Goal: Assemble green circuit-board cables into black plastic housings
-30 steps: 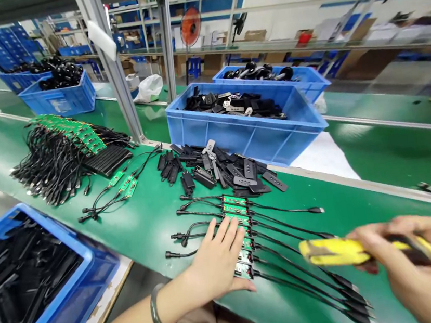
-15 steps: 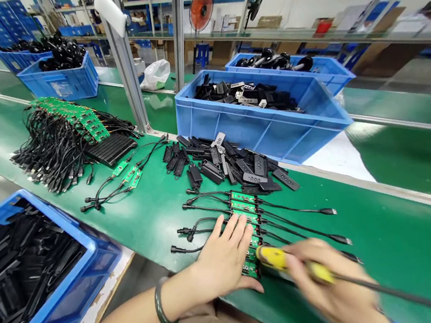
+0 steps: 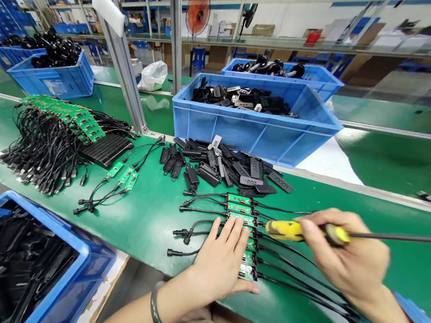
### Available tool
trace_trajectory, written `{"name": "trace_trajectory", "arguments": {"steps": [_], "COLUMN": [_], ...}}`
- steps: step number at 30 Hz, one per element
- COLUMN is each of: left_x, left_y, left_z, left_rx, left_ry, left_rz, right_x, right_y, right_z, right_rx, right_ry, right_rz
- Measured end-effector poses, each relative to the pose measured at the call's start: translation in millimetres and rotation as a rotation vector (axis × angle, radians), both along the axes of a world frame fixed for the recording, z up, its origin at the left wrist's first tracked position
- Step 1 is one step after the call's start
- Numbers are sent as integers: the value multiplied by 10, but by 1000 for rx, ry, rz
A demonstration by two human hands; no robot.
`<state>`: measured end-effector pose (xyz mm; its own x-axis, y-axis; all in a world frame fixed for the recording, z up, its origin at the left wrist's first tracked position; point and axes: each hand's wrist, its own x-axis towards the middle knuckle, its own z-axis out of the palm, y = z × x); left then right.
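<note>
My left hand (image 3: 222, 260) lies flat, fingers stretched out, across a row of green circuit boards (image 3: 239, 200) set in black casings. Black cables (image 3: 289, 249) run out from both sides of the row. In my right hand (image 3: 344, 250) is a yellow-handled screwdriver (image 3: 287, 230), gripped with its handle end towards the boards and its long dark shaft pointing right. The handle end hovers just right of the row, over the cables. My left palm and fingers hide part of the middle boards.
Loose black casing pieces (image 3: 223, 163) lie beyond the row, before a blue bin (image 3: 251, 131) of similar parts. Cabled boards (image 3: 64, 114) are heaped at left, with several loose ones (image 3: 123, 180) nearer. Another blue bin (image 3: 88, 245) of black parts stands front left. A metal post (image 3: 126, 73) rises behind.
My right hand has moved up and to the right with the screwdriver, taking its handle end off the lower boards. My left hand stays on the row. The view has shifted slightly.
</note>
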<state>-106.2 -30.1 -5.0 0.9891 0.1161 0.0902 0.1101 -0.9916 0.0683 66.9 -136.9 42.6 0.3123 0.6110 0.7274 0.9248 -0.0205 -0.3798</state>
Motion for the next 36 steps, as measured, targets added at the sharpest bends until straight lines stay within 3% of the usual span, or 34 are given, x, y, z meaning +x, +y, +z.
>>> {"name": "trace_trajectory", "arguments": {"steps": [2, 6, 9, 11, 15, 20, 24, 28, 32, 36], "left_x": [0, 0, -3, -4, -4, -7, -3, -30, -133, -217], "left_y": [4, 7, 7, 8, 14, 9, 19, 38, -95, -412], "left_z": [7, 19, 21, 20, 13, -2, -24, 47, 181, 82], "left_rx": [-5, -19, -27, -29, -38, -35, -32, 17, 91, 62], "left_ry": [-2, 2, 4, 1, -18, -25, -38, -108, -223, -274], "left_rz": [-2, 7, 2, 0, 8, 6, 5, -39, -147, -115], "right_x": [20, 53, 110, 153, 232, 313, 344, 424, 518, 523], "right_y": [46, 130, 168, 199, 265, 371, 477, 527, 597, 688], "right_z": [-8, -17, -29, -51, -52, -93, -166, -30, 21, -51], "right_rx": [36, -159, -27, 30, -116, 0, -151, -185, -64, -151], "right_ry": [24, -44, -25, -2, -21, -27, -30, -50, -23, -5], "right_rz": [35, 63, -83, -107, -36, -185, -32, -9, -137, -30]}}
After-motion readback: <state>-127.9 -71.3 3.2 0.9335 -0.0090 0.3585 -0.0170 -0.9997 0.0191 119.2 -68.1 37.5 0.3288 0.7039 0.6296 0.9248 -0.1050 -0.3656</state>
